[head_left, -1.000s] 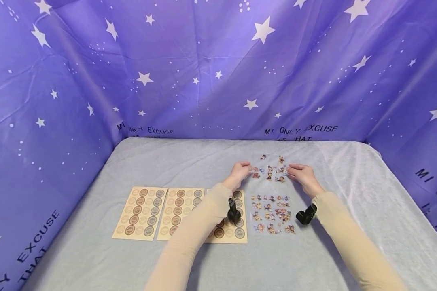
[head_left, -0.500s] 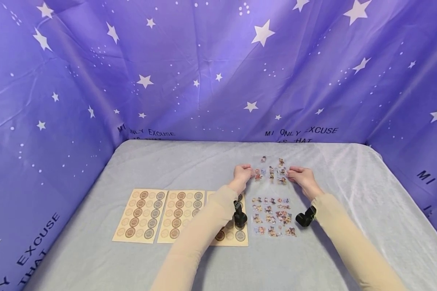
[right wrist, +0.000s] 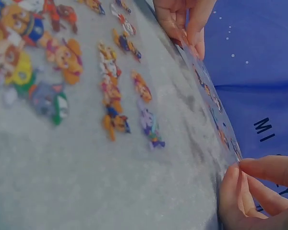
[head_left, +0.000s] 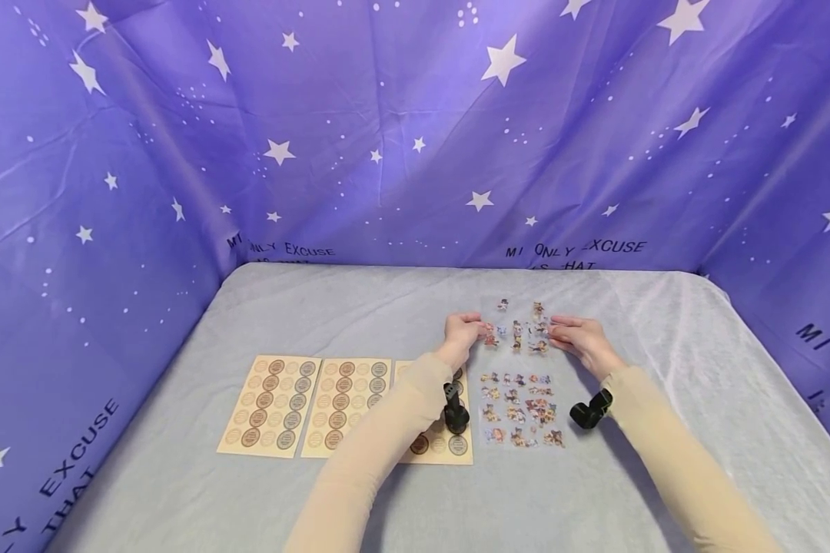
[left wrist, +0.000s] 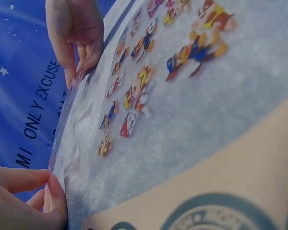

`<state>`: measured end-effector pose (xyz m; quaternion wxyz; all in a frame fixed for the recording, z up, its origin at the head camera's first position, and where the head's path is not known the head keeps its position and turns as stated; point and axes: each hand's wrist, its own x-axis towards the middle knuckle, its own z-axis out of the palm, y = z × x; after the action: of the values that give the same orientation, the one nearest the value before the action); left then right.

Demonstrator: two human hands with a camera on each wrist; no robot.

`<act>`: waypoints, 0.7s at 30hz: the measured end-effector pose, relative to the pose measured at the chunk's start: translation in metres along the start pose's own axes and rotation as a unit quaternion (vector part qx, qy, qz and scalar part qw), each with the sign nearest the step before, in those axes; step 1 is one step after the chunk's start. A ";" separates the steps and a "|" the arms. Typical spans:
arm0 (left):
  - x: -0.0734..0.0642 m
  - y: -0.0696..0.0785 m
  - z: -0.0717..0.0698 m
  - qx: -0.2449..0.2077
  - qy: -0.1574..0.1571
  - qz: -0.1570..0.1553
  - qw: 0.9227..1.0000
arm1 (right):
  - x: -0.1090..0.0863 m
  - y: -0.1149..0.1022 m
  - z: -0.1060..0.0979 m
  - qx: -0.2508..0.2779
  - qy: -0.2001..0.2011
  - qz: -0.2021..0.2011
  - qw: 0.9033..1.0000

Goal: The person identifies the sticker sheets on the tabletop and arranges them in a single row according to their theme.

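Observation:
A clear sticker sheet (head_left: 517, 336) printed with small cartoon dogs is held between both hands at the right of the table, behind another such sheet. My left hand (head_left: 462, 338) pinches its left edge; the left wrist view shows thumb and finger (left wrist: 31, 179) meeting there. On the opposite edge, my right hand (head_left: 585, 343) pinches the sheet, as the right wrist view shows at the fingertips (right wrist: 247, 165). In both wrist views the held sheet appears edge-on, raised at the hands. The second clear sticker sheet (head_left: 515, 398) lies flat on the cloth nearer me.
Two tan sheets of round brown and grey stickers, a left one (head_left: 270, 407) and a middle one (head_left: 335, 399), lie left of my arm. A third tan sheet (head_left: 465, 453) is partly covered by my left sleeve. Purple star-patterned curtains (head_left: 387, 115) surround the grey cloth-covered table (head_left: 180, 499).
The held sheet has come slightly nearer me, toward the flat clear sheet. Both hands keep their pinch on its edges, and the sheets on the table have stayed in place.

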<state>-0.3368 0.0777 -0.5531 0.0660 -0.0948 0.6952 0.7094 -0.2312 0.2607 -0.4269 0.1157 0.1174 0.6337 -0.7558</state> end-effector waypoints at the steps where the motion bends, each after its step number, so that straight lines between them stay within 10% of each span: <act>1: -0.005 0.004 -0.002 -0.010 -0.007 0.003 1.000 | -0.001 0.000 0.000 0.001 -0.003 0.004 1.000; 10: -0.104 0.090 -0.021 -0.020 -0.008 -0.044 0.999 | -0.011 -0.002 -0.003 0.017 -0.019 0.003 1.000; 21: -0.104 0.071 -0.017 -0.060 -0.032 -0.002 0.998 | -0.029 0.001 -0.012 0.025 -0.026 -0.003 0.999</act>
<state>-0.2513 0.0634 -0.4605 0.0839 -0.0768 0.6487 0.7525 -0.2025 0.2726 -0.4206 0.1272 0.0982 0.6118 -0.7745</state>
